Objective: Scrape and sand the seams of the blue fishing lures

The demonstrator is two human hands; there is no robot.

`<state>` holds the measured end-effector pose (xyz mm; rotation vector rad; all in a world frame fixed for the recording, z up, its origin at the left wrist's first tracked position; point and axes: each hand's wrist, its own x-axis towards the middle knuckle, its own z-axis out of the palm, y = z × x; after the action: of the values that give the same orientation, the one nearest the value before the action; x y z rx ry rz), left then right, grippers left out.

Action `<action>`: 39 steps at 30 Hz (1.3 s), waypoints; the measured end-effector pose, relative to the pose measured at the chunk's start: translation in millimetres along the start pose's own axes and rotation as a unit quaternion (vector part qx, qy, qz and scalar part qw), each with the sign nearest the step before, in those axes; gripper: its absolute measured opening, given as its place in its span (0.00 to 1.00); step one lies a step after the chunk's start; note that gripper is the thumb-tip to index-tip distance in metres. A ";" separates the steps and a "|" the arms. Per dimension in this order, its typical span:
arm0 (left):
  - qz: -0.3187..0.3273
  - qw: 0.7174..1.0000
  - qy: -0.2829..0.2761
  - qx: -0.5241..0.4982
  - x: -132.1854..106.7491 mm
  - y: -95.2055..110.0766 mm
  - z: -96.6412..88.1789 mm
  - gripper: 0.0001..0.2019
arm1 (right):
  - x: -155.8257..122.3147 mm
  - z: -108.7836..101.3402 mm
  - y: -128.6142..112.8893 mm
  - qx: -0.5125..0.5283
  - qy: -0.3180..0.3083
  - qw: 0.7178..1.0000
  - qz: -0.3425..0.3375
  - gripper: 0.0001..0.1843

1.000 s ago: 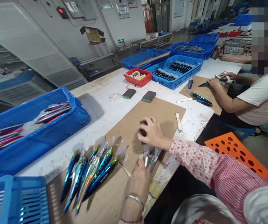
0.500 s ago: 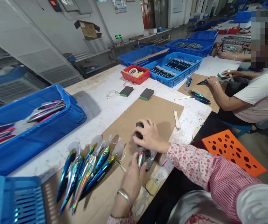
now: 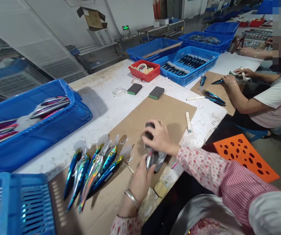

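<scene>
My right hand (image 3: 156,137) is closed around a dark sanding block (image 3: 149,127) and presses it down on a silvery fishing lure (image 3: 150,159). My left hand (image 3: 141,178), with a bangle at the wrist, grips that lure from below and holds it against the cardboard sheet (image 3: 166,111). Left of my hands, several shiny blue holographic lures (image 3: 94,169) lie side by side on the cardboard.
A blue crate (image 3: 33,137) with lures stands at the left, a blue basket (image 3: 20,202) at the bottom left. Two sanding blocks (image 3: 156,92), a tape roll (image 3: 118,91), a red tray (image 3: 144,72) and blue baskets (image 3: 186,67) lie farther off. Another person (image 3: 265,98) works at the right beside an orange stool (image 3: 245,156).
My right hand has slid the block a little back and forth over the lure. My left hand keeps its hold. The camera has tilted slightly.
</scene>
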<state>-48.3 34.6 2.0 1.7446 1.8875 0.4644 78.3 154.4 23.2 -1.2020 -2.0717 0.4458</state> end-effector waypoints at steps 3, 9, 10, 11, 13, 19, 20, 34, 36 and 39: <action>-0.020 0.999 -0.040 -0.025 0.8 1.1 -1.3 0.25 | -2.5 2.3 -0.3 -0.007 0.016 1.000 0.024 0.09; -0.025 0.999 -0.047 -0.003 0.6 0.8 -0.8 0.26 | -4.0 2.3 8.6 0.009 0.022 1.000 0.020 0.10; -0.027 0.998 -0.048 0.013 0.1 2.7 -0.6 0.25 | 3.3 -1.9 15.3 0.001 0.033 0.998 0.047 0.10; -0.032 0.998 -0.054 0.032 -0.4 5.5 -0.3 0.24 | 11.4 -6.8 22.1 -0.005 0.047 0.996 0.076 0.09; -0.054 0.993 -0.069 0.081 -1.3 13.5 1.2 0.23 | 24.0 -15.6 31.3 -0.001 0.070 0.992 0.101 0.09; -0.118 0.970 -0.082 0.195 0.0 37.0 9.3 0.24 | -7.9 -7.7 6.6 -0.015 0.013 1.000 0.006 0.10; -0.123 0.969 -0.083 0.197 -0.1 38.8 9.9 0.24 | -15.1 -5.4 2.3 -0.017 -0.005 1.000 -0.010 0.10; -0.083 0.968 0.006 0.238 -16.3 46.5 12.6 0.26 | -4.0 -27.4 12.5 -0.100 -0.010 0.995 -0.014 0.10; -0.090 0.967 -0.002 0.240 -13.8 46.6 14.5 0.25 | -16.4 -22.8 6.0 -0.099 -0.034 0.994 -0.024 0.10; -0.087 0.970 -0.003 0.228 -13.6 45.1 13.2 0.25 | -17.7 -23.5 8.6 -0.084 -0.065 0.993 -0.058 0.09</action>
<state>-3.6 24.9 19.3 1.8203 2.2478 -0.0492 106.1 142.5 27.6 -1.1655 -2.3160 0.3081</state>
